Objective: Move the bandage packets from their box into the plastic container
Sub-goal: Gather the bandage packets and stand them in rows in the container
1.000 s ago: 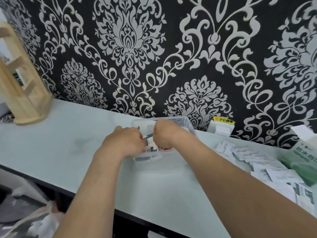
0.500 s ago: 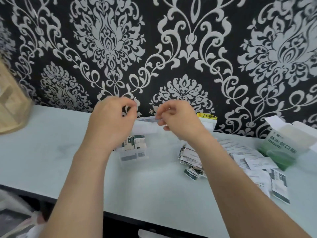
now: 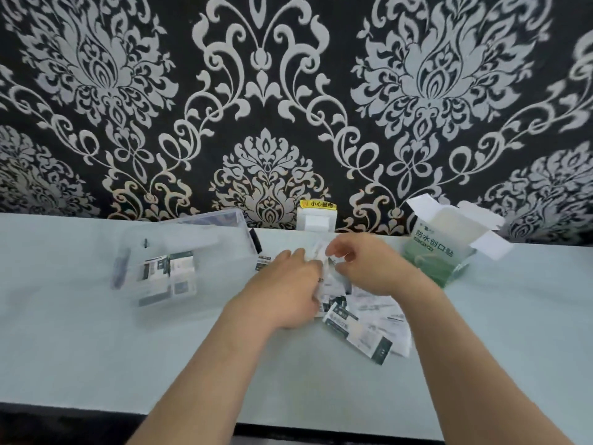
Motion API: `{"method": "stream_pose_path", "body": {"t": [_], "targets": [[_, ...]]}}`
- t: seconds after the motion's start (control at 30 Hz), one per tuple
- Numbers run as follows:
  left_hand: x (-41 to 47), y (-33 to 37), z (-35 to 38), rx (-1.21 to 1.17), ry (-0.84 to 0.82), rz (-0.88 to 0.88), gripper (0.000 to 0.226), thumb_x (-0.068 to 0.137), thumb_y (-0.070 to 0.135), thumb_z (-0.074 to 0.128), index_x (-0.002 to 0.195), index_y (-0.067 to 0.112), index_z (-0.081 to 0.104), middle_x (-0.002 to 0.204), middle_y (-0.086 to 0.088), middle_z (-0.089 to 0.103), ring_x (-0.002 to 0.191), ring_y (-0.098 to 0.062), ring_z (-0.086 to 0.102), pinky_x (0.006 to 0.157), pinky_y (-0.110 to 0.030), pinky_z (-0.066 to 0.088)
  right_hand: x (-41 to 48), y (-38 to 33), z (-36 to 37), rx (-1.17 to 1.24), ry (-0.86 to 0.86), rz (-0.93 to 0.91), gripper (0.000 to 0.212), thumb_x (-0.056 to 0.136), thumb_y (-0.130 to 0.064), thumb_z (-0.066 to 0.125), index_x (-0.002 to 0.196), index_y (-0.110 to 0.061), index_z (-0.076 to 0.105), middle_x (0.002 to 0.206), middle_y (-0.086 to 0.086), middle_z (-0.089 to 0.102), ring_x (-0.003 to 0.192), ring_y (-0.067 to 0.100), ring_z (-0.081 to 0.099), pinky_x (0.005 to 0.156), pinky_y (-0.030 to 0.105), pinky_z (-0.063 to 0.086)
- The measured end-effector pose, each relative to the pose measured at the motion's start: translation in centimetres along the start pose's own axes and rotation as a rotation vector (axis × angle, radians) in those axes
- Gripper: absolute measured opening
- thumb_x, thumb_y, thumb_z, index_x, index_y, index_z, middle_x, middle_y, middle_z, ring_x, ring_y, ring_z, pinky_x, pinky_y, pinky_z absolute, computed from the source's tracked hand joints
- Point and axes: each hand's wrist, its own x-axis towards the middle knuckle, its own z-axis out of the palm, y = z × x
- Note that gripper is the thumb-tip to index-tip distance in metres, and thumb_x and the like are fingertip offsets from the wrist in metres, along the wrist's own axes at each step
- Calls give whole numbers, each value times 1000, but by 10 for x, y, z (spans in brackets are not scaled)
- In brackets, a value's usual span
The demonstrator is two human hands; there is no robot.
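Clear container [image 3: 205,221] lies apart, left of loose packets [image 3: 356,329] pinched by left hand [image 3: 285,290] and right hand [image 3: 369,268] fingers.

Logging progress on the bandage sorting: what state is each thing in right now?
plastic container: open, holding a few bandage packets.
bandage box: flaps open.
loose packets: heaped on the table.
left hand: on the heap, grip unclear.
right hand: pinching a white packet.

Pale table [image 3: 96,348]: clear container [image 3: 134,248] left of centre, loose packets [image 3: 369,329] piled just right of it, overlapping. Open green box [image 3: 439,255] back right, by the wall.
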Motion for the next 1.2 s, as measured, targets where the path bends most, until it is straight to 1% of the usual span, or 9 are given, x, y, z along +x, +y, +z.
{"method": "stream_pose_path", "body": {"t": [0.17, 0.3, 0.37, 0.5, 0.67, 0.8, 0.9, 1.07, 1.2], "targets": [[12, 2, 9, 8, -84, -75, 51, 83, 31, 59, 130, 19, 41, 116, -8, 49, 113, -28, 46, 89, -39, 42, 7, 8, 8, -43, -82, -71, 36, 87, -7, 60, 119, -24, 60, 108, -5, 54, 96, 13, 50, 80, 24, 39], [16, 1, 7, -55, -52, -83, 36, 85, 22, 55, 122, 24, 53, 112, -3, 61, 104, -25, 57, 87, -38, 49, 13, 11, 11, -44, -77, -102, 40, 84, -4, 61, 119, -23, 59, 107, -6, 54, 95, 13, 50, 74, 21, 39], [15, -1, 6, -86, 16, -90, 30, 89, 20, 51, 116, 27, 59, 108, -2, 67, 100, -25, 61, 86, -40, 51, 15, 12, 14, -22, -62, -104, 38, 83, -2, 62, 114, -24, 62, 102, -7, 56, 92, 12, 52, 66, 17, 39], [15, -3, 5, -117, 142, -92, 26, 95, 20, 50, 111, 28, 68, 102, -6, 70, 97, -29, 62, 83, -41, 51, 15, 12, 14, 24, -27, -93, 29, 86, -3, 59, 106, -21, 70, 97, -4, 65, 87, 12, 59, 75, 23, 48], [14, -6, -1, -344, 396, -80, 21, 95, 18, 56, 96, 26, 75, 75, 6, 66, 66, -11, 58, 64, -26, 46, 10, 20, 4, 176, 19, -66, 23, 93, -17, 60, 72, -16, 68, 57, -2, 55, 47, 10, 43, 47, 22, 39], [5, 1, -14, -607, 680, -69, 18, 92, 18, 62, 97, 32, 73, 70, 14, 67, 54, -6, 55, 50, -16, 43, 7, 25, -7, 330, 157, -21, 26, 98, -17, 53, 79, 0, 61, 66, 11, 61, 39, 5, 44, 45, 22, 38], [-1, 8, -22, -892, 840, -113, 21, 91, 16, 63, 78, 31, 66, 66, 10, 69, 55, -1, 61, 50, -16, 48, 4, 26, -14, 397, 216, -11, 21, 99, -13, 49, 84, -2, 60, 82, 15, 71, 51, -5, 62, 53, 38, 52], [1, 10, -21, -1206, 559, -163, 15, 96, 16, 57, 86, 19, 69, 78, 6, 74, 70, -5, 70, 57, -17, 53, -6, 17, -24, 309, 268, -106, 18, 96, -16, 56, 93, -7, 71, 84, 11, 74, 58, 7, 67, 47, 23, 49], [4, 18, -15, -1380, 333, -147, 16, 98, 17, 52, 99, 16, 68, 87, -2, 76, 78, -16, 73, 64, -34, 58, -11, 2, -23, 518, 279, -124, 14, 92, -16, 63, 90, -8, 74, 76, 11, 74, 50, 6, 58, 48, 14, 43]]}}
